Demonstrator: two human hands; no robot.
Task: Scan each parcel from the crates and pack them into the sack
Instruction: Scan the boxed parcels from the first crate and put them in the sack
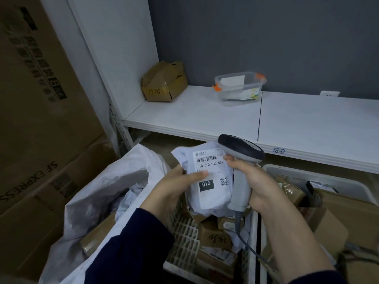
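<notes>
Crates: A white perforated crate [184, 238] sits directly under the forearms, with a solid-walled second crate [320, 175] just beside it on the right. Both hold brown taped boxes [215, 236], probably the stock waiting to be scanned.
Left hand: The left hand [174, 187] grips the white parcel [207, 199] by its left edge. The thumb lies across the shipping label [209, 167], apparently to keep it flat and facing up.
Right hand: The right hand [254, 181] is wrapped round the grey handle of the scanner [240, 150], forefinger touching the parcel's right edge. The cable [246, 242] trails down into the crate.
Parcel: It is held between both hands above the perforated crate, not yet in the sack.
Scanner: Its head stands just above the parcel's upper right corner. Whether its window faces the barcode cannot be told, though scanning looks to be the step in hand.
Sack: A white sack [98, 193] stands open just left of the crate, presumably kept close for a short drop. Packages already lie inside.
Shelf: Beyond, a low white shelf [205, 115] carries a crumpled cardboard box [164, 83] and a clear plastic tub [240, 87], well apart.
Far left: Large cartons [41, 99] stand stacked.
</notes>
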